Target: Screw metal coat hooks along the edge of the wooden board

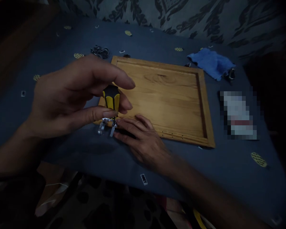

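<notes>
My left hand (pixel 69 92) is curled around a stubby screwdriver (pixel 112 98) with a yellow and black handle. The thumb presses on the handle, while the index finger arches over it. Its tip points down at a metal hinge (pixel 105 124) on the near left edge of a wooden cabinet door (pixel 157 95). My right hand (pixel 145 140) rests on that edge, its thumb and index fingertips pinched at the hinge's right side and the other fingers on the wood. Exactly where the screwdriver tip meets the hinge is hard to make out.
Dark blue patterned cloth (pixel 181 178) covers the surface under the door. A coiled cable (pixel 100 51) lies behind it. At the right are a blue rag (pixel 212 62) and a blurred-out flat object (pixel 239 114). Patterned fabric (pixel 193 19) rises at the back.
</notes>
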